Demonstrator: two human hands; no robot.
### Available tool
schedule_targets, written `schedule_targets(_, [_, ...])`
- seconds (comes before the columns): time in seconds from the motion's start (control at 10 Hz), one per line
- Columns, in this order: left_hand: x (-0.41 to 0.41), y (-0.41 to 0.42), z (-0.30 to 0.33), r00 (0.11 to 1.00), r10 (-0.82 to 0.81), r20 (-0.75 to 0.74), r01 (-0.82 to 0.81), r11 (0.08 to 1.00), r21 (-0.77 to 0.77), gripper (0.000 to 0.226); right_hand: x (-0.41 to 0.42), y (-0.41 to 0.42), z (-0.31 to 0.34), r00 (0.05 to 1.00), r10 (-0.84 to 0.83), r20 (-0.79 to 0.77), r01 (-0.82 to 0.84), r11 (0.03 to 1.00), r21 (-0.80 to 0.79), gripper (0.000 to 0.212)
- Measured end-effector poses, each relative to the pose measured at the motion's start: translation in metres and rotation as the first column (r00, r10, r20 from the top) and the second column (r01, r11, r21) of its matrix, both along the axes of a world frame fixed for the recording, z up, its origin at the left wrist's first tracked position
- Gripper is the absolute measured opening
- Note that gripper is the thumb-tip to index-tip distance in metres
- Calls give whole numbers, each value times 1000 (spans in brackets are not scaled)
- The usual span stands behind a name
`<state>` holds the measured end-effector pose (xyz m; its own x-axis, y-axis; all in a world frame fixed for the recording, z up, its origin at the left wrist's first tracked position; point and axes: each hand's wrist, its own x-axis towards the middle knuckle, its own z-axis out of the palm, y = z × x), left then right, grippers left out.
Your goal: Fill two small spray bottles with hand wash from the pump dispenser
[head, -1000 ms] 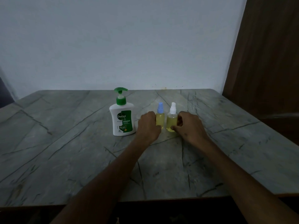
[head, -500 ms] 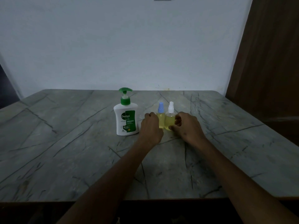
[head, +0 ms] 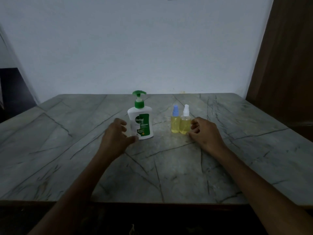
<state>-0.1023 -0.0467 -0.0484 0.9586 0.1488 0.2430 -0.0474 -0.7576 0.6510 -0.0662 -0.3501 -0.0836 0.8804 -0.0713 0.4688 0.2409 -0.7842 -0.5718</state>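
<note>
Left to right then: left hand (head: 115, 135) spread at the lower left side of the pump dispenser (head: 141, 123), fingers loosely curved round it, thumb low near the base; contact likely, firm grip not certain. Dispenser upright on the marble table (head: 67, 150), mid-left. Probably fairly heavy with soap, smooth rigid plastic, slippery if wet; best taken round the waist of the body, never by the green pump head. Further right, blue-capped spray bottle (head: 175, 122) and white-capped spray bottle (head: 185, 122) upright, touching each other, both yellow with liquid, caps on. Light, small, easily tipped; pinch at mid-body. Right hand (head: 203, 133) just beside the white-capped one, fingers relaxed and half curled, holding nothing. Count: one dispenser, two spray bottles, two hands.
</note>
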Motion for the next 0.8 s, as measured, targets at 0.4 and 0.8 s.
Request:
schedule_targets(0.4, [53, 5, -9, 978, -207, -3, 206, 975, -86, 47, 10, 6, -2, 999, 30, 35, -31, 998, 48, 25])
schedule_targets(0.8, [66, 16, -16, 987, -161, -16, 162, 986, 27, 59, 8, 12, 0, 1000, 6, 21, -7, 999, 42, 30])
